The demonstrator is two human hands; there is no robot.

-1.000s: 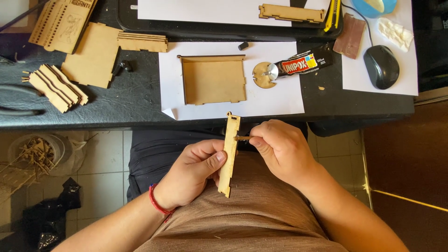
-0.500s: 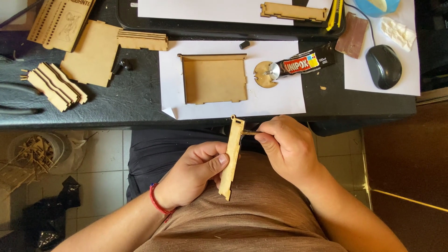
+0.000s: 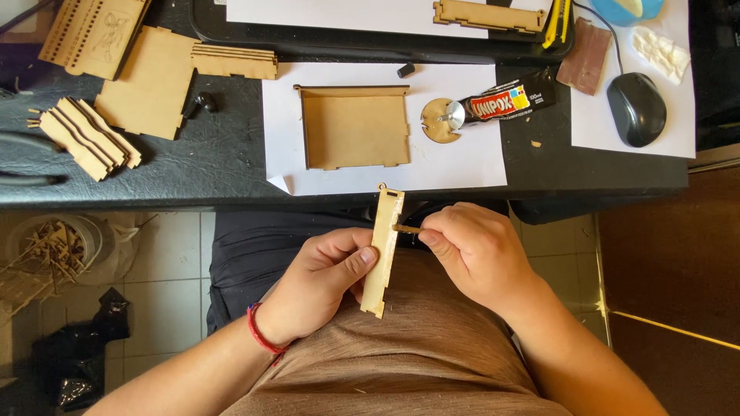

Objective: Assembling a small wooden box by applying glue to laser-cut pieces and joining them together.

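Observation:
My left hand (image 3: 320,281) grips a long narrow plywood strip (image 3: 383,250) with notched ends, held upright over my lap. A red band circles that wrist. My right hand (image 3: 470,250) pinches a thin wooden stick (image 3: 406,229) whose tip touches the strip's right edge near its top. On the black desk above, a shallow open plywood box (image 3: 354,127) rests on a white paper sheet (image 3: 462,166). Beside it lie a small round wooden disc (image 3: 441,119) and a dark glue tube (image 3: 509,100).
Stacked plywood panels (image 3: 154,81) and wavy cut pieces (image 3: 89,139) lie at the desk's left. A black mouse (image 3: 637,108), a sandpaper piece (image 3: 583,65) and another notched strip (image 3: 489,15) sit at the back right. A bin of wood scraps (image 3: 46,254) stands on the tiled floor.
The strip and both hands have shifted slightly; the stick tip stays against the strip's upper right edge.

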